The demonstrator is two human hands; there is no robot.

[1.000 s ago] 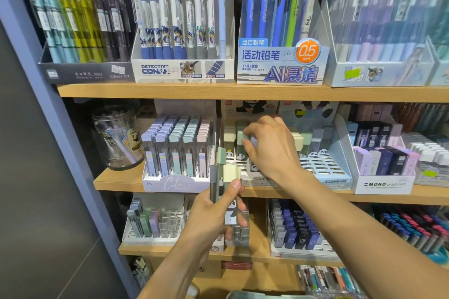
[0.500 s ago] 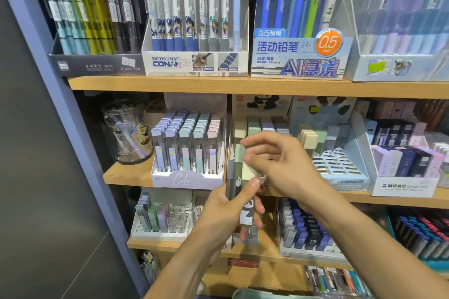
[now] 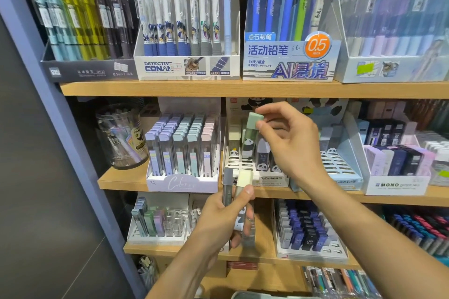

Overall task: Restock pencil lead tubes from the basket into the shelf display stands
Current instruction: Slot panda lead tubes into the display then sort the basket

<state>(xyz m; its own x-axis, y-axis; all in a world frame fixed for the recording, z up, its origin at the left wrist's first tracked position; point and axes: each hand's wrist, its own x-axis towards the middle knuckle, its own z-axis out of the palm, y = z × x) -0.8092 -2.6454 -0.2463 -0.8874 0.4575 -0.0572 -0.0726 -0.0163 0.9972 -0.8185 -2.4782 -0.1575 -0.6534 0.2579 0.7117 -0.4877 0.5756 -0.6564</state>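
Pinching one green-capped tube (image 3: 251, 133) in the right hand (image 3: 290, 139) over the panda stand (image 3: 255, 172); left hand (image 3: 220, 219) grips maybe three more tubes (image 3: 239, 192). Neighbour box reads "MONO" (image 3: 394, 184).

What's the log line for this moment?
right hand: pinches green tube over panda stand | left hand: holds spare tubes

A stationery shop — wooden shelves (image 3: 170, 88) packed with boxed pencil displays (image 3: 289, 60).

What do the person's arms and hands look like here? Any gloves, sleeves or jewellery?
Both hands, left and right, are bare: no gloves, no rings showing. Both forearms are uncovered as far as the picture reaches, with no sleeve, watch or bracelet in view.
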